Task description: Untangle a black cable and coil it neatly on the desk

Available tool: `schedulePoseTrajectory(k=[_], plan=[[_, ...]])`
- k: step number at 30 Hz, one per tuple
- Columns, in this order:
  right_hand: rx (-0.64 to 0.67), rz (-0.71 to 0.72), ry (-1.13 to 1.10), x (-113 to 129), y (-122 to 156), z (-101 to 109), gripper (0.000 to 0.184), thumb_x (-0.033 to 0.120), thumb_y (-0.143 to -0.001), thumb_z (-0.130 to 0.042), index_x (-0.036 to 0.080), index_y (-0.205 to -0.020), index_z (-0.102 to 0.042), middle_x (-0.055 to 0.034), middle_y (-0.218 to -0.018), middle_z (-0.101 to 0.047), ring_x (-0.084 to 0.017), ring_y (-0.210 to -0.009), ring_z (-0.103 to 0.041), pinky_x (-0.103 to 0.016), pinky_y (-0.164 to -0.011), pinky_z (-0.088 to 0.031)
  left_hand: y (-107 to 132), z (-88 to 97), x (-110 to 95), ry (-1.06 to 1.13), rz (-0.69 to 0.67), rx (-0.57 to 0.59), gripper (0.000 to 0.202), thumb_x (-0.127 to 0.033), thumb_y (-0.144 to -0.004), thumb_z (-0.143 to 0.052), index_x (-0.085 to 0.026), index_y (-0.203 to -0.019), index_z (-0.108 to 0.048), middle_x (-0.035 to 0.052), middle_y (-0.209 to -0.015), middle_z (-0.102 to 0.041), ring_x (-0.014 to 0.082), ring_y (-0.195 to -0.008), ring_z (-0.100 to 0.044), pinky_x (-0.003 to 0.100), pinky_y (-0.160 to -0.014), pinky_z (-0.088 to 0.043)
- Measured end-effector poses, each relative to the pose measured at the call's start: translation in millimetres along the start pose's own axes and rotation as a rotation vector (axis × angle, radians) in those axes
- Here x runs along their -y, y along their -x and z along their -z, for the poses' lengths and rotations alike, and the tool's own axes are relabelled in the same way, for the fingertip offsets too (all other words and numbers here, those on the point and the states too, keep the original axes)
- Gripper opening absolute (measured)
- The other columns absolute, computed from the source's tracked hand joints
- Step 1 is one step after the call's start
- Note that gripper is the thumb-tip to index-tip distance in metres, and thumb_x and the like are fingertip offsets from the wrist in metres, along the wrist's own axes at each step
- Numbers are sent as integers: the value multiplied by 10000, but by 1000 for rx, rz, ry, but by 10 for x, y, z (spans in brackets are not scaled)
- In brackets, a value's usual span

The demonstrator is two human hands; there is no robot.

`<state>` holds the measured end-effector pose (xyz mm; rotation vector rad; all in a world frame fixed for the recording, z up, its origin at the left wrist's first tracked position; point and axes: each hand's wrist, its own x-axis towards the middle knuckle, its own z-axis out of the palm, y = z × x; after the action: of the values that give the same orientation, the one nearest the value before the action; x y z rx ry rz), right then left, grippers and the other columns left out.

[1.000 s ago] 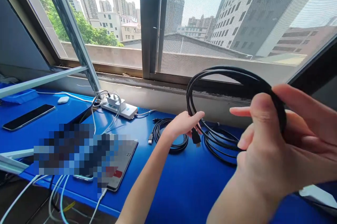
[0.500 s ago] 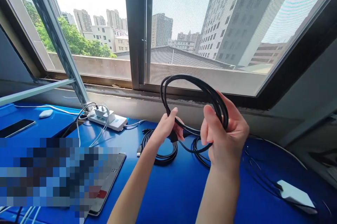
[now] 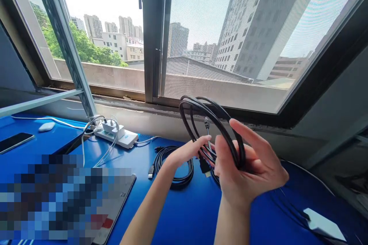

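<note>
A coiled black cable is held up in the air between my two hands. My right hand grips the right side of the loops between thumb and fingers, with its index finger stretched out. On the near left side of the coil is my left hand, closed at the loops; its fingertips are partly hidden. A black connector with a metal tip hangs just below the left fingers. Above them, a small grey end piece stands up inside the loops; I cannot make out what it is.
Another coiled black cable lies on the blue table, with a second partly hidden behind my hands. A white power strip with plugs sits near the window. A dark tablet-like slab, phone and white box lie around.
The held coil has dropped a little and turned, its loops now closer together. My left hand has moved right, nearer my right hand. My right index finger has straightened.
</note>
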<state>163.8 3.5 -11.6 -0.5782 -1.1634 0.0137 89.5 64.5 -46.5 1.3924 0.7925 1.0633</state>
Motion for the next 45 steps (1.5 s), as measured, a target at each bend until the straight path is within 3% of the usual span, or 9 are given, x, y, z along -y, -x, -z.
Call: schedulePoseTrajectory(k=[5,9,13,17,20,24,30,34,45], plan=[[-200,-166,-297,-60,-36,-40,224,255,-804,-642,223,-1024,-614,141,-342,-382,-20,-224,-249,-151,-263,-204,-20,18,-87,345,-138,44,370,-534,-748,-582,-173,-731,-503,5,-734,-631,150,-775,-619,242,-743,-466],[-211,-364,-270,-215,-125,-20,339,369,-811,-614,178,-1084,-549,137,-368,-395,-31,-252,-297,-138,-279,-232,-22,70,-153,705,-253,36,470,-488,-597,-763,-187,-699,-418,-84,-518,-467,58,-477,-499,154,-503,-405],[-113,-413,-139,-384,-197,86,466,406,-727,-681,183,-1111,-541,95,-538,-531,-22,-283,-377,-149,-303,-303,7,186,-183,535,-328,-60,421,-509,-668,-707,-172,-725,-462,-116,-424,-310,11,-340,-212,143,-353,-177],[4,-339,10,-437,-205,172,442,392,-673,-721,209,-1059,-610,41,-709,-580,-8,-304,-398,-158,-292,-302,69,274,-213,204,-386,-187,429,-578,-720,-615,-165,-754,-504,-98,-433,-322,26,-365,-225,163,-362,-162],[117,-300,37,-411,-187,200,452,386,-639,-750,240,-1052,-639,8,-833,-597,-5,-365,-423,-162,-327,-354,128,312,-254,87,-353,-188,419,-584,-743,-574,-173,-754,-496,-94,-440,-325,32,-371,-239,174,-366,-167],[182,-241,66,-359,-167,200,285,362,-808,-609,265,-1074,-649,17,-745,-628,-4,-337,-391,-152,-311,-330,197,366,-305,13,-252,-119,426,-601,-739,-561,-183,-745,-482,-95,-433,-318,35,-368,-220,187,-364,-153],[229,-166,96,-360,-182,191,196,259,-852,-569,286,-1007,-685,29,-708,-621,-3,-345,-402,-146,-322,-326,264,434,-367,33,-187,5,584,-730,-637,-553,-192,-596,-331,-85,-445,-285,22,-385,-180,188,-365,-124],[277,-212,147,-403,-196,201,248,284,-859,-557,284,-1086,-656,14,-721,-620,-27,-398,-458,-157,-350,-344,251,490,-351,173,-132,154,588,-767,-742,-333,-200,-594,-285,-83,-400,-265,30,-356,-144,183,-342,-113],[311,-198,242,-379,-204,179,252,337,-879,-493,236,-1033,-666,-5,-746,-633,-69,-521,-508,-187,-473,-413,225,492,-349,269,-128,0,459,-571,-778,-543,-178,-590,-402,-95,-393,-217,22,-338,-150,163,-326,-92]])
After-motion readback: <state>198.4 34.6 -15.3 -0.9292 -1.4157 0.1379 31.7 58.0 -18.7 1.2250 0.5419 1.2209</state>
